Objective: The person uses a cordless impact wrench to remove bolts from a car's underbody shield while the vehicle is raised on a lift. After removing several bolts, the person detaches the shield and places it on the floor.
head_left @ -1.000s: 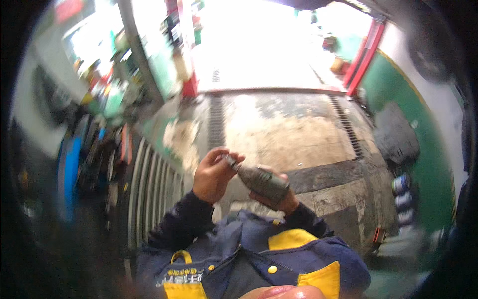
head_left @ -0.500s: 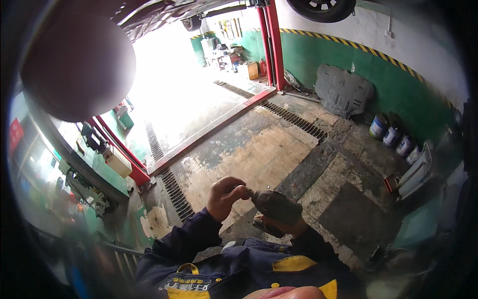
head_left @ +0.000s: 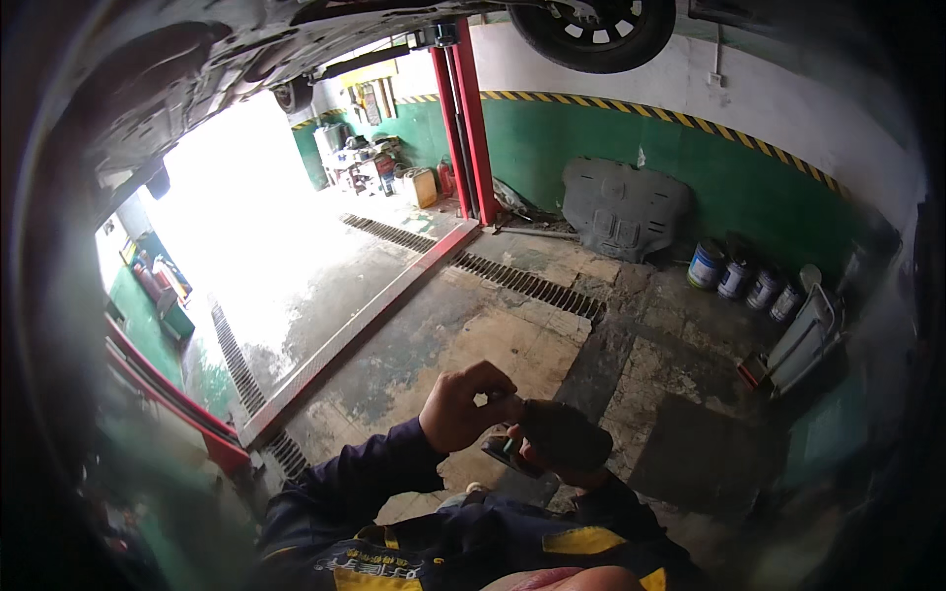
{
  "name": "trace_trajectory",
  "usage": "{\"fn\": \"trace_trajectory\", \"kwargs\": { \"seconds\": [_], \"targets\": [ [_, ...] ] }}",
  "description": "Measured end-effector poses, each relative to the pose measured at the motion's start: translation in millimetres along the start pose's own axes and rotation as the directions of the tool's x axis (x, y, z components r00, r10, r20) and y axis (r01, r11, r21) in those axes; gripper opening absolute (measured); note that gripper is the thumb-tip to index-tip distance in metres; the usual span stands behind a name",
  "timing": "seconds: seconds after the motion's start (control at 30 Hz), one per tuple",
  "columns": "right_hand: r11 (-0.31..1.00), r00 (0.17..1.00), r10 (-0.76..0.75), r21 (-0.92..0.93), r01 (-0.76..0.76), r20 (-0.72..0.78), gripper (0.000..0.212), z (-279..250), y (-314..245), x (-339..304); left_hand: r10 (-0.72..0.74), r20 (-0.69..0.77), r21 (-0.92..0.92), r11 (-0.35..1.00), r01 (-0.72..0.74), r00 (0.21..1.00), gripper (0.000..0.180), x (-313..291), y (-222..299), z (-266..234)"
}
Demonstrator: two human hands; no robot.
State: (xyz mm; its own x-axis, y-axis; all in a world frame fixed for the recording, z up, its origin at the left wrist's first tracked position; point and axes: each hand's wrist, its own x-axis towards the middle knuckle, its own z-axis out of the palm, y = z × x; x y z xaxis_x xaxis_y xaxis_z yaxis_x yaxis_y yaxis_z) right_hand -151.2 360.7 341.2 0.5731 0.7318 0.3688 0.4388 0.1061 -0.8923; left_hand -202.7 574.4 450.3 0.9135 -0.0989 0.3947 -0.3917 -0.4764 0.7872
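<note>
A dark cordless power tool [head_left: 565, 435], drill-like in shape, is held in front of my body with its nose to the left. My right hand [head_left: 583, 479] is wrapped round its grip from below, mostly hidden behind the tool's body. At the nose, the thumb and fingers of my left hand [head_left: 461, 408] are pinched together. Whatever lies between those fingertips is too small and covered to make out. Beneath the tool's nose shows a bit of its lower part, with a small green spot.
A raised car's underside [head_left: 187, 79] and wheel [head_left: 596, 34] hang overhead. A red lift post [head_left: 473, 128] stands ahead, its floor beam [head_left: 365, 330] crossing the floor. Slotted drain grates [head_left: 527, 283], a grey undertray [head_left: 626, 207], several cans [head_left: 734, 279] and a hand truck [head_left: 803, 330] lie rightward.
My view has turned rightward and up, and the blurred round shape at upper left is gone. Both hands stay together at the tool; my left fingers still pinch at its nose.
</note>
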Motion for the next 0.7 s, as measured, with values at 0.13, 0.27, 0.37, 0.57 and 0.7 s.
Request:
{"fn": "trace_trajectory", "kwargs": {
  "seconds": [0.13, 0.27, 0.37, 0.57, 0.7],
  "targets": [
    [0.973, 0.969, 0.078, 0.231, -0.022, -0.235, 0.039, 12.6, 28.8, 85.0, 0.054, 0.122, -0.029, 0.998, -0.051, 0.991, 0.023, 87.5, -42.0, -66.0],
    [0.951, 0.876, 0.235, 0.284, -0.119, -0.421, 0.03, 11.1, 56.6, 138.6, 0.103, 0.257, -0.203, 0.978, -0.05, 0.961, 0.026, 165.5, -76.0, -95.7],
    [0.968, 0.762, 0.214, 0.235, -0.084, -0.611, 0.04, -4.9, 72.5, 182.3, 0.178, 0.368, -0.502, 0.864, 0.033, 0.913, 0.033, 222.0, -96.7, -115.0],
    [0.903, 0.686, 0.167, 0.389, 0.182, -0.708, 0.05, -47.2, 100.5, 293.0, 0.322, 0.388, -0.592, 0.805, -0.035, 0.864, 0.035, 325.0, -143.8, -150.5],
    [0.989, 0.609, -0.001, 0.089, 0.118, -0.793, 0.053, -61.5, 100.6, 354.4, 0.384, 0.394, -0.688, 0.726, -0.008, 0.835, 0.03, 378.8, -164.8, -180.3]
  ]
}}
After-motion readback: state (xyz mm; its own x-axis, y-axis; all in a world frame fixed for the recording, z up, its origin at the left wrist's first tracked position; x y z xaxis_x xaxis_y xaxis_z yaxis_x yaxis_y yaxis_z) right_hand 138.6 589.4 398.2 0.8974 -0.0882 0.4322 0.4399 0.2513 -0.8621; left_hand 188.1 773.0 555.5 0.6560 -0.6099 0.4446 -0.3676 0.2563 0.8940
